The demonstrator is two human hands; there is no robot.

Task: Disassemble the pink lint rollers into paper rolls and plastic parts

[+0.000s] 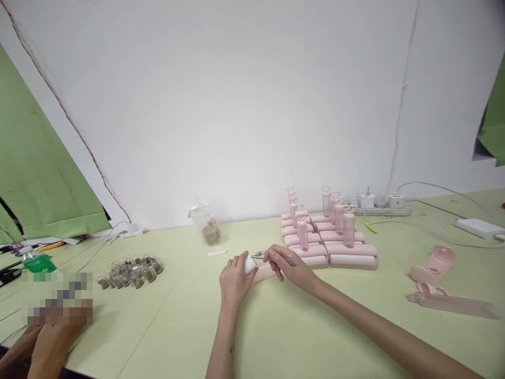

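**Hands and workpiece at the table centre**

1. Workpiece. I see a pink case (263, 273) lying flat on the table (315, 326), at its centre, just in front of the person. A white piece (250, 265) sits at the case's left end.
2. Left hand (233, 281). Its fingers are closed around the white piece, and its heel rests on the table.
3. Right hand (286, 268). It is pinched on a thin metal tool (261, 255), held like a pen. The tip points left and meets the white piece. I cannot tell whether the tool is a pair of tweezers.
4. Nearby stock. Just behind the right hand lie rows of pink cases (347, 257), with pink bottles (303, 234) standing upright on them.
5. Surface. The table is pale yellow-green.
   - Left: a cluster of small jars (132, 271).
   - Back: a clear bag (207, 223) and a power strip (381, 210).
   - Right: loose pink parts (434, 266).
6. Room. A plain white wall (236, 105) rises behind the table, with a green sheet (35, 173) hanging at the left.
7. Other people. Another person's hand (43, 347) rests at the lower left corner, well apart from the work.
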